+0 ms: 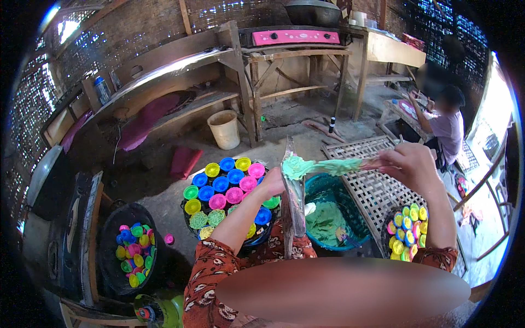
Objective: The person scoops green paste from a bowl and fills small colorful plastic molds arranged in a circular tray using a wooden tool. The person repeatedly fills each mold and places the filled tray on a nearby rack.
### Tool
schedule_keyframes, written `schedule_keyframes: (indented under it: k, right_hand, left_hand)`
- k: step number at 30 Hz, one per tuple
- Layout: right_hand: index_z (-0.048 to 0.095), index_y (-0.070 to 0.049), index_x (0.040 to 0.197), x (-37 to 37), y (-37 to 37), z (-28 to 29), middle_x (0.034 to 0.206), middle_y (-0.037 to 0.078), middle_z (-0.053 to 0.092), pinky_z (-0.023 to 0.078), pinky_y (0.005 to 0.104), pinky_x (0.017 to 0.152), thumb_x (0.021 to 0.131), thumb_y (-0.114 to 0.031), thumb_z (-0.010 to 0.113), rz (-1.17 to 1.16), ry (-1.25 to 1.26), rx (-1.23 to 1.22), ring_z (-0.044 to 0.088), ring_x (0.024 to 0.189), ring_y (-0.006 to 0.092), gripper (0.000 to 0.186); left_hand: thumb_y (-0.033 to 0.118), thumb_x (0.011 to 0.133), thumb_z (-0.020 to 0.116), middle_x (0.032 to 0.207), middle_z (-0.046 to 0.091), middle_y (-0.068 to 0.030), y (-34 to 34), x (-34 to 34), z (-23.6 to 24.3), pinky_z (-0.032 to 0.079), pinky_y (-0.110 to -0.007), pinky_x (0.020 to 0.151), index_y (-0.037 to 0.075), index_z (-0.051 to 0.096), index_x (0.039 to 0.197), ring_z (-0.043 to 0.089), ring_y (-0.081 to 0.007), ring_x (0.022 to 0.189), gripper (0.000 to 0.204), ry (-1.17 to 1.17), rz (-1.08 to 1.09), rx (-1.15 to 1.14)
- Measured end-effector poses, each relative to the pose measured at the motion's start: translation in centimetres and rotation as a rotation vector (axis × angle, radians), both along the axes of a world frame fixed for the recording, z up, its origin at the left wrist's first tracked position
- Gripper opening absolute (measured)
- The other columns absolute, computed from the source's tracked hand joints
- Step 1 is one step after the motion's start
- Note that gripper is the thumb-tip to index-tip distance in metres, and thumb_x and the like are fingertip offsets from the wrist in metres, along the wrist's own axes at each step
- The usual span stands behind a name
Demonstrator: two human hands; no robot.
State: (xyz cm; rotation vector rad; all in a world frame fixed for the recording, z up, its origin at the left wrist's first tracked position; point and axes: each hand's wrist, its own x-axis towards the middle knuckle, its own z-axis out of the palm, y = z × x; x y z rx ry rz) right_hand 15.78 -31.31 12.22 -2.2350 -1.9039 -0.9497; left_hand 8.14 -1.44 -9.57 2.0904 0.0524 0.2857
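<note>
Two hands: left hand (pixel 272 183) grip clamping board (pixel 293 197), right hand (pixel 407 164) pinching spatula (pixel 333 165) (green-smeared), basin (pixel 333 218) beneath.

Three trays of coloured cups (pixel 228 191), one teal basin (pixel 333 216), one cream bucket (pixel 225 129), one pink stove (pixel 295 36).
</note>
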Motion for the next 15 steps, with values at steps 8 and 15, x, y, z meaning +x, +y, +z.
schedule_keyframes:
  k: [8, 15]
  right_hand:
    - [0.062, -0.014, 0.079, 0.7, 0.9, 0.7, 0.061, 0.010, 0.057, 0.045, 0.0411, 0.053, 0.079, -0.034, 0.061, -0.231, 0.141, -0.272, 0.059, 0.060, 0.0291, 0.019]
    - [0.058, -0.011, 0.070, -0.3, 3.9, 0.7, 0.058, 0.011, 0.057, 0.045, 0.0409, 0.050, 0.084, -0.033, 0.053, -0.174, 0.020, -0.466, 0.060, 0.058, 0.0295, 0.027]
  left_hand:
    - [0.042, 0.075, 0.058, 0.105, 0.061, -0.0169, -2.5, -0.1, 1.6, 0.046, -0.041, 0.082, 0.012, 0.060, 0.109, 0.057, -0.0360, 0.096, 0.045, -0.113, 0.076, 0.257]
    - [0.043, 0.071, 0.063, 0.102, 0.062, -0.0135, -4.7, -1.4, 3.6, 0.047, -0.041, 0.081, 0.014, 0.061, 0.107, 0.059, -0.0347, 0.091, 0.046, -0.177, 0.131, 0.510]
